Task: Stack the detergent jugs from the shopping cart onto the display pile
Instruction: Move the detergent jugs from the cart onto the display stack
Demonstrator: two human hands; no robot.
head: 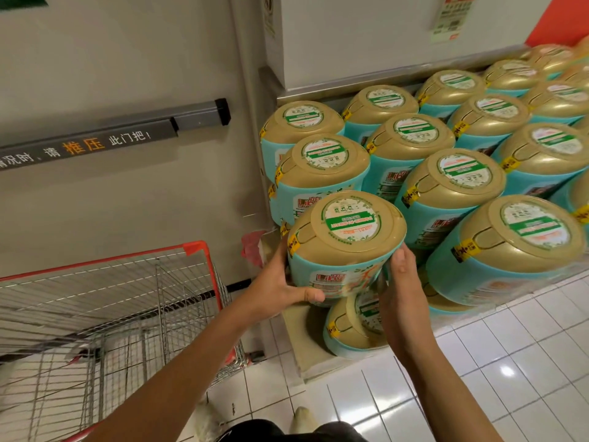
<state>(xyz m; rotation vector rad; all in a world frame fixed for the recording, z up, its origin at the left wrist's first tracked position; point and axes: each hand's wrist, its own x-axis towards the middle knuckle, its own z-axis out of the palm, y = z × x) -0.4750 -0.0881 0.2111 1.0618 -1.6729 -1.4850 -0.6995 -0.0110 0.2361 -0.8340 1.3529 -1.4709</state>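
I hold a teal detergent jug with a gold lid between both hands, at the near left corner of the display pile. My left hand grips its left side and my right hand presses its right side. The pile is made of several matching teal jugs with gold lids in stacked rows. A lower jug sits beneath the held one, partly hidden by my right hand. The wire shopping cart with a red rim stands at the lower left; no jugs show in its basket.
A grey door with a push bar rises behind the cart. A white wall panel backs the pile. The pile rests on a low beige platform. White floor tiles spread to the right. My shoes are near the bottom.
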